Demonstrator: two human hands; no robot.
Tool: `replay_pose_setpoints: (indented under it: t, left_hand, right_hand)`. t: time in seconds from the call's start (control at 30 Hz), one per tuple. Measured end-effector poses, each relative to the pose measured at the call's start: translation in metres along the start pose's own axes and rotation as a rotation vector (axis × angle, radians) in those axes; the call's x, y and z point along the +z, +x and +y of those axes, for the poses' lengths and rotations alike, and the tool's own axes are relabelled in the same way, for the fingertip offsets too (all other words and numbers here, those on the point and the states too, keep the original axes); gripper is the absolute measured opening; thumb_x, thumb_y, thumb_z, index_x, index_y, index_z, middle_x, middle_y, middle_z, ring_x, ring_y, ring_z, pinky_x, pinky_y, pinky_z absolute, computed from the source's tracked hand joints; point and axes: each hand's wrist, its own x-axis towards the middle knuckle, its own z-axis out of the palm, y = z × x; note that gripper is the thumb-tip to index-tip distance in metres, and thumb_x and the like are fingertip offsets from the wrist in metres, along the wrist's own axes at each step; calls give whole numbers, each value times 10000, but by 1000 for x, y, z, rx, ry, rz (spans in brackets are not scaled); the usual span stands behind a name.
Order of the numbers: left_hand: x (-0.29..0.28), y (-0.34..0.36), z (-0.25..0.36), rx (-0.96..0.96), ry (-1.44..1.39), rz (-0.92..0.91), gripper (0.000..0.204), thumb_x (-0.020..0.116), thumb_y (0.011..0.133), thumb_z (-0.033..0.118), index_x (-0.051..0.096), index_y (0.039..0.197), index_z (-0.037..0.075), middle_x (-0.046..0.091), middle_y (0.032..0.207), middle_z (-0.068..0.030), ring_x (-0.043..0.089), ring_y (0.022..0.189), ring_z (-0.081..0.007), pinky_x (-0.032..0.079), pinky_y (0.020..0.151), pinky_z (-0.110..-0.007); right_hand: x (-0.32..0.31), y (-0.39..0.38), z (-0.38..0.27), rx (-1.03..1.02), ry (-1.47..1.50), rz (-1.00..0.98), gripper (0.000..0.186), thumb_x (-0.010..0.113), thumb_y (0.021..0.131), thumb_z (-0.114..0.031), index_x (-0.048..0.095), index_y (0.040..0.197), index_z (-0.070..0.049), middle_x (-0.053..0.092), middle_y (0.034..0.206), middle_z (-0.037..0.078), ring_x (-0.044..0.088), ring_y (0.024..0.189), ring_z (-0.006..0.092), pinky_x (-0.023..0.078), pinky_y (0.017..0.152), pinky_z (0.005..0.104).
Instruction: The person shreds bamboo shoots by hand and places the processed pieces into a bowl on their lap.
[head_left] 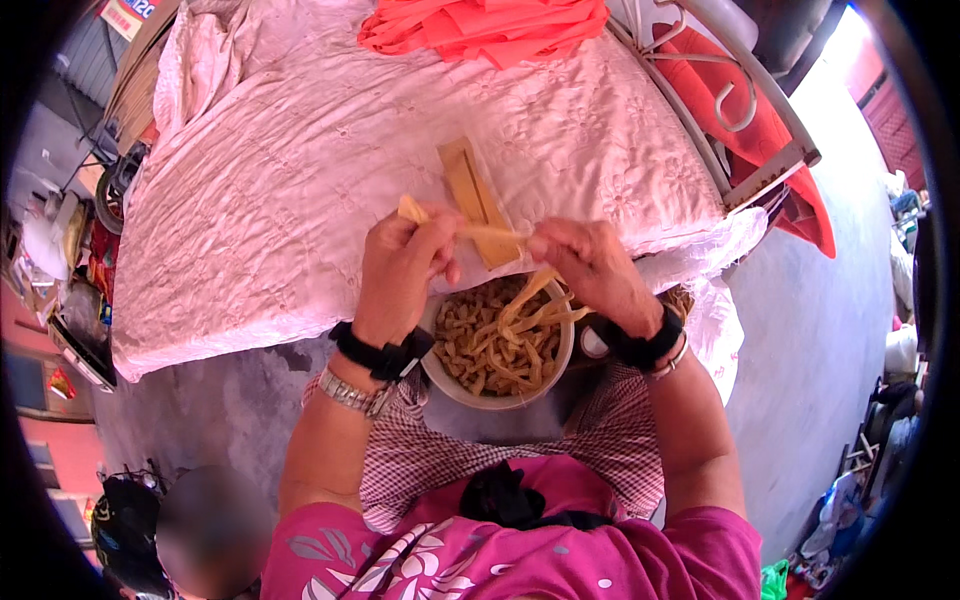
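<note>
A pale yellow, ribbon-like strip (490, 233) is stretched between my hands above the edge of the pink-covered bed. My left hand (405, 265) pinches it, with one end sticking up past the fingers. At the other side, my right hand (592, 268) is closed on the strip, and more long strips (530, 318) trail beneath it into the bowl. The pale round bowl (500, 402) sits between my knees, holding many short, knotted-looking yellow-brown pieces (480, 345). Just beyond my hands, a flat tan piece (475, 200) with a dark lengthwise line lies on the bedcover.
The quilted pink bedcover (300, 180) spreads out ahead, with red-orange cloth (490, 30) piled at its far side. A metal bed frame (770, 170) stands at the right. White sacking (712, 335) hangs beside my right forearm. A person (215, 530) is at the lower left.
</note>
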Motion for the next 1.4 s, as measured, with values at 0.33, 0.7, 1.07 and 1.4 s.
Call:
replay_pose_setpoints:
  t: [0.33, 0.7, 1.07, 1.4]
  left_hand:
    - [-2, 57, -27, 73, 193, 155, 172, 596, 906, 169, 598, 918, -2, 521, 657, 0, 427, 488, -59, 437, 481, -239]
    - [-32, 67, -74, 192, 900, 237, 308, 600, 886, 183, 564, 691, -53, 540, 533, -80, 541, 470, -131, 417, 445, -306]
    - [-42, -9, -67, -77, 603, -560, 301, 554, 934, 275, 642, 814, 14, 619, 668, -71, 603, 625, -182, 439, 554, -304]
    - [-8, -11, -46, -228, 539, -444, 136, 569, 863, 82, 619, 930, -25, 658, 797, -42, 608, 742, -167, 479, 680, -329]
  right_hand:
    - [15, 55, 41, -131, -453, 330, 165, 581, 895, -179, 553, 801, -46, 567, 661, 164, 574, 636, 379, 435, 546, 439]
    - [39, 43, 74, 76, -613, 137, 199, 542, 913, -205, 542, 806, -37, 579, 670, 181, 585, 647, 382, 448, 567, 444]
    - [82, -12, -19, -526, 11, -20, 162, 615, 757, -42, 585, 916, -50, 559, 771, 124, 597, 711, 317, 478, 600, 391]
    - [78, -20, 10, -274, -30, 431, 120, 550, 831, -52, 575, 944, -19, 557, 799, 124, 579, 727, 271, 455, 636, 311]
